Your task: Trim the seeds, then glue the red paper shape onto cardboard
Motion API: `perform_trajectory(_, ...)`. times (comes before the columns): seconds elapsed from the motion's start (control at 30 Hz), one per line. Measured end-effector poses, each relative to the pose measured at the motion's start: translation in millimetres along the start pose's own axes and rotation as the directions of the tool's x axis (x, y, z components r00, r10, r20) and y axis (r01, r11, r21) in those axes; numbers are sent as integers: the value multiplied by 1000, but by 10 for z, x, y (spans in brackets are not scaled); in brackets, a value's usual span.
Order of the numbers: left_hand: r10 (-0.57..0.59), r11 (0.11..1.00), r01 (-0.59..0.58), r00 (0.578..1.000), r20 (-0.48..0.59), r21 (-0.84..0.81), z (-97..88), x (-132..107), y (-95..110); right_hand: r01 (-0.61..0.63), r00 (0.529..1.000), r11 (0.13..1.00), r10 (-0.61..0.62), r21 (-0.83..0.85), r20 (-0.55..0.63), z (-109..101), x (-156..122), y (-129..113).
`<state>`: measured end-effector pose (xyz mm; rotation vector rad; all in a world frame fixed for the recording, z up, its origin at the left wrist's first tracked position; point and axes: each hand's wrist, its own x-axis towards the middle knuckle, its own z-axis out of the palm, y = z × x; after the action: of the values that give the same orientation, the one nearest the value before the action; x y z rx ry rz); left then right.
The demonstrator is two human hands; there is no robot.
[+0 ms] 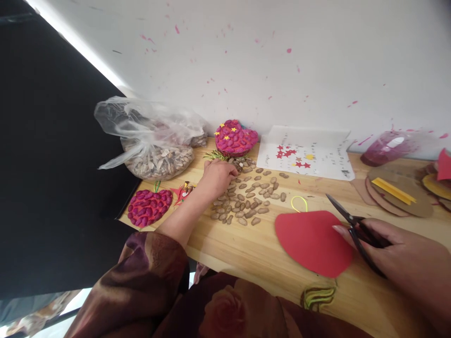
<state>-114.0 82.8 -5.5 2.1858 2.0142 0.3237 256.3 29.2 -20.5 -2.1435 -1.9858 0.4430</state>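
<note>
While the right hand (401,256) grips black scissors (352,219), their blades pointing toward the tabletop's back edge, the left hand (216,177) reaches into the peanuts (250,213), fingers curled down; whether they hold one, I cannot tell. The peanuts lie loose from the middle of the table (246,249) toward its back edge. Just beyond the left hand, a pink ornament (234,138) with yellow stars stands at that edge; left of it is a clear bag (158,155) of peanuts. Near the left front corner lies a pink heart (150,206), beside a red star (181,193). Toward the front edge, just beside the scissors, is a red cutout (312,244) with a yellow loop (306,204); green and brown threads (319,296) lie nearer that edge. Along the back edge are a paper sheet (327,157) bearing small stars (289,153) and a stained cup (384,148); cardboard pieces (421,202) sit near the cup.
</note>
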Motion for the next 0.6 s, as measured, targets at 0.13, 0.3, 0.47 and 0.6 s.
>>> perform_trajectory(0.13,-19,995,14,999,-49,-102,-21,-15,-58,-42,998,999,42,7,41,-7,18,21)
perform_trajectory(0.3,-146,816,94,988,-45,-570,-71,-95,-185,8,998,1000,-8,-9,60,-24,-8,31)
perform_trajectory(0.47,-209,348,163,973,94,-923,-109,-179,-234,-18,998,1000,19,-16,67,-46,-27,-18)
perform_trajectory(0.6,-221,26,259,943,247,-966,-131,-245,-208,-34,996,999,35,-15,86,-54,-17,-32)
